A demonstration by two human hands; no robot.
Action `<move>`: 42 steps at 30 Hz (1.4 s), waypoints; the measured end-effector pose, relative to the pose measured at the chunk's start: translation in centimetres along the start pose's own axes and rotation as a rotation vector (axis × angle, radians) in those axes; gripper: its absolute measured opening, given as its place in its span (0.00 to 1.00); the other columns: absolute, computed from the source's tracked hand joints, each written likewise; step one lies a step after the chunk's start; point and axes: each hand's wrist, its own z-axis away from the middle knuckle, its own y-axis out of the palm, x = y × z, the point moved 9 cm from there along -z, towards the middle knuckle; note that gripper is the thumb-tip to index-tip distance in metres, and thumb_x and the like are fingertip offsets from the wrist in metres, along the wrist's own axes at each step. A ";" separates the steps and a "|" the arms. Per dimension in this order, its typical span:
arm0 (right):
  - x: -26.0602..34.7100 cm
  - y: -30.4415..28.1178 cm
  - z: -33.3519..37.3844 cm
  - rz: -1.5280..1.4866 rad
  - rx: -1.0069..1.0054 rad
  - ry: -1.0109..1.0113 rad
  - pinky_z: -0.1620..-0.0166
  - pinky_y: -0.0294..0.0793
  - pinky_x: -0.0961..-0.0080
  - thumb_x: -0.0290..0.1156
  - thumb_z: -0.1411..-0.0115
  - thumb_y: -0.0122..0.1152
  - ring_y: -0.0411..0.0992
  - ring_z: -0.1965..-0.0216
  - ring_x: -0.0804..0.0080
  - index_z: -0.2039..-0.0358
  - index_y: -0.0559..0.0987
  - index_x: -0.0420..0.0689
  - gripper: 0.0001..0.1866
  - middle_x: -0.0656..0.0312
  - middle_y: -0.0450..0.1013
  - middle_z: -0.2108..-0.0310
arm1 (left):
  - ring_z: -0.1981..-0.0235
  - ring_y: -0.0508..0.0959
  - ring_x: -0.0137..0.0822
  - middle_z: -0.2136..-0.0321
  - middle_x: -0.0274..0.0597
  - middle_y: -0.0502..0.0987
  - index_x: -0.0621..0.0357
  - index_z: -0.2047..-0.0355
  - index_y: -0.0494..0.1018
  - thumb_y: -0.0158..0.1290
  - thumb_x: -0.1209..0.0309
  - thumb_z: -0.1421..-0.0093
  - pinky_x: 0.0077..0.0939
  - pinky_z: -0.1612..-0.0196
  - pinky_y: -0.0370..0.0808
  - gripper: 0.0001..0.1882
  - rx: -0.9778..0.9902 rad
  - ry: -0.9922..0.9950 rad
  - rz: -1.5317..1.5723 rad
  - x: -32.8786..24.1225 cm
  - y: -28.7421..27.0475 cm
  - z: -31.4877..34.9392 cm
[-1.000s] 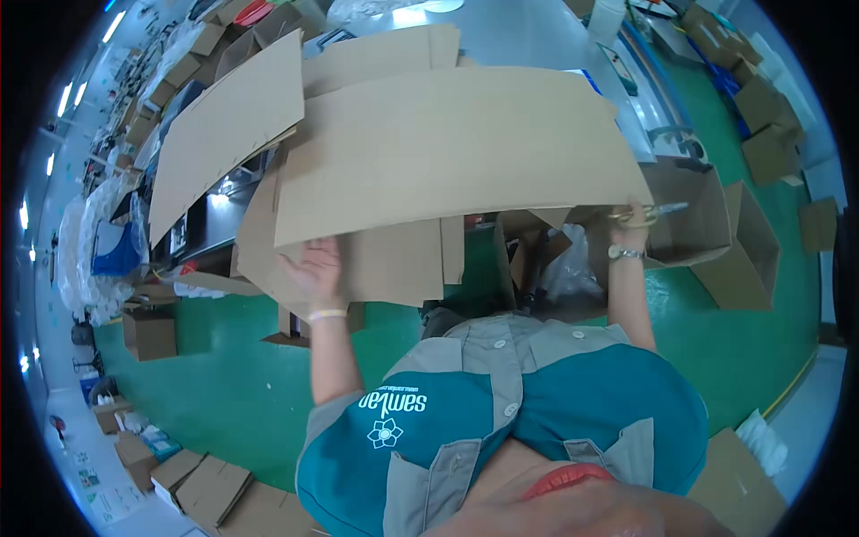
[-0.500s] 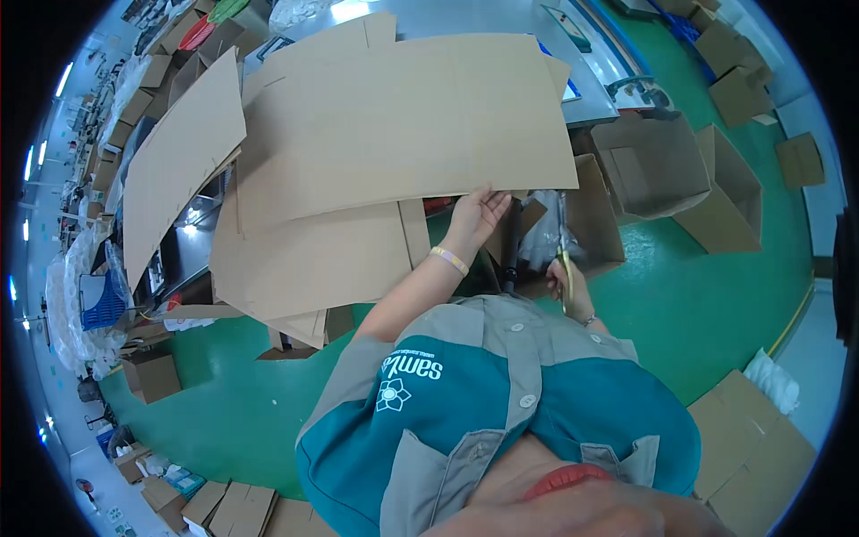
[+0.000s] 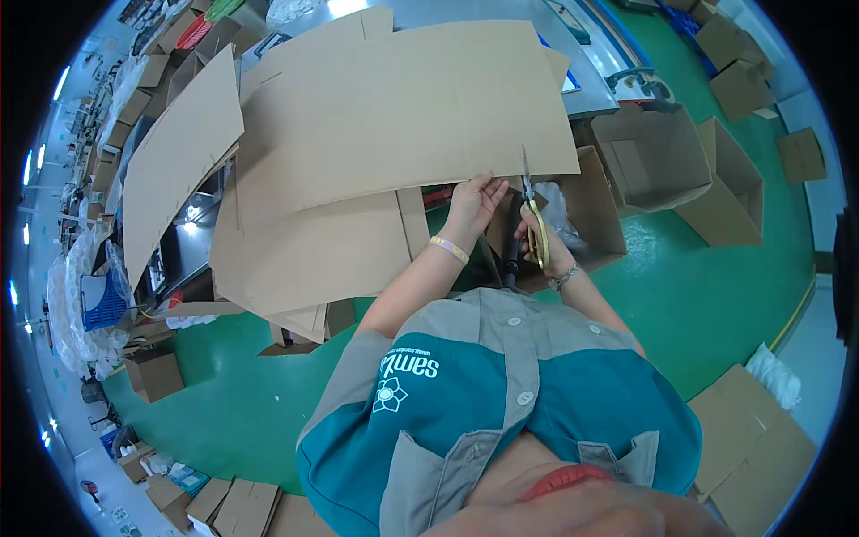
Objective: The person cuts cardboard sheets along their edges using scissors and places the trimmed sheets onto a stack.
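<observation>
A large flat cardboard sheet [image 3: 412,107] lies over the table, its near edge facing me. My left hand [image 3: 475,204] pinches that near edge, with the thumb and fingertips at the board. Just to the right, my right hand [image 3: 548,246] is closed around the yellow-gold handles of a pair of scissors [image 3: 536,234]. Their blades point away from me and cross the sheet's near edge, one blade showing on top of the board. Whether the other blade lies under the sheet is hidden. Beneath, a second cardboard sheet [image 3: 313,255] sticks out toward me.
More cardboard sheets [image 3: 183,152] lean at the left. An open carton [image 3: 595,206] with clear plastic stands below the right hand, beside further open boxes [image 3: 649,157]. A dark post [image 3: 511,246] rises between my arms. A metal tabletop [image 3: 483,11] shows behind the sheet.
My right hand has brought the scissors up and leftward from beside the carton to the sheet's near edge. The left hand stays at the edge, and the sheet has shifted slightly away.
</observation>
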 end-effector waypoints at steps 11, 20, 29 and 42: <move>1.4 0.4 -0.1 0.077 -0.110 -0.027 0.88 0.55 0.87 0.60 0.54 0.52 0.55 0.91 0.83 0.87 0.64 0.48 0.26 0.71 0.55 0.91 | 0.69 0.73 0.34 0.73 0.41 0.71 0.64 0.73 0.66 0.42 0.77 0.45 0.27 0.60 0.73 0.04 -0.003 0.042 -0.039 -1.1 0.6 0.1; 2.0 0.5 -0.1 0.102 -0.156 -0.095 0.88 0.55 0.85 0.59 0.54 0.53 0.57 0.92 0.82 0.90 0.64 0.47 0.27 0.70 0.57 0.92 | 0.73 0.72 0.27 0.76 0.36 0.70 0.60 0.71 0.66 0.47 0.73 0.46 0.19 0.69 0.75 0.04 -0.037 0.047 -0.170 -1.2 0.5 -1.3; 3.4 -0.2 -1.4 0.164 -0.168 -0.225 0.88 0.55 0.85 0.61 0.56 0.52 0.57 0.91 0.80 0.90 0.64 0.45 0.30 0.67 0.58 0.92 | 0.73 0.73 0.28 0.75 0.37 0.71 0.61 0.69 0.67 0.47 0.74 0.46 0.20 0.68 0.75 0.05 0.001 0.015 -0.139 -0.5 0.9 0.0; 4.5 0.7 -1.9 0.072 -0.111 -0.123 0.88 0.55 0.85 0.59 0.54 0.51 0.57 0.91 0.82 0.86 0.65 0.48 0.25 0.70 0.58 0.91 | 0.73 0.72 0.26 0.75 0.35 0.71 0.59 0.71 0.68 0.47 0.72 0.46 0.19 0.68 0.74 0.04 -0.020 -0.012 -0.151 -0.3 1.0 1.0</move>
